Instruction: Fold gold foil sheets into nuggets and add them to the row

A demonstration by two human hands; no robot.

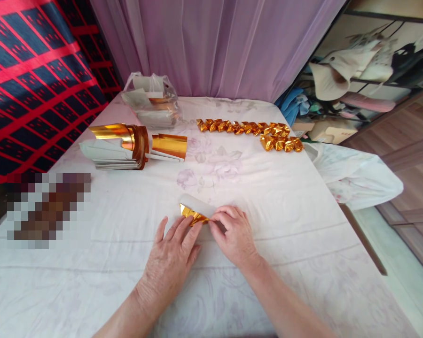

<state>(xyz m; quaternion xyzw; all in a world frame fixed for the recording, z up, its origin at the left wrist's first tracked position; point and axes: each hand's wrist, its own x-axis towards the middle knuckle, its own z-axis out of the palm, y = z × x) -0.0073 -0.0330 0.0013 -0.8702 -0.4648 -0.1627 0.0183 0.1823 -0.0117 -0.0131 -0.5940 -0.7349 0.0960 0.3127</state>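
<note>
A small sheet of gold foil paper (193, 211) with a white back lies on the white tablecloth (268, 197) near the front middle, partly folded. My left hand (171, 256) lies flat with its fingers spread, pressing the sheet's near left edge. My right hand (234, 232) pinches the gold fold at its right end with fingertips together. A curled stack of gold foil sheets (127, 143) lies at the back left. A row of several folded gold pieces (254, 131) stretches across the back right.
A clear plastic bag (151, 101) with more paper sits at the back, before a purple curtain (215, 42). A red and dark patterned cloth (28, 70) hangs at left. The table's right edge drops to a floor and a cluttered shelf (366, 70).
</note>
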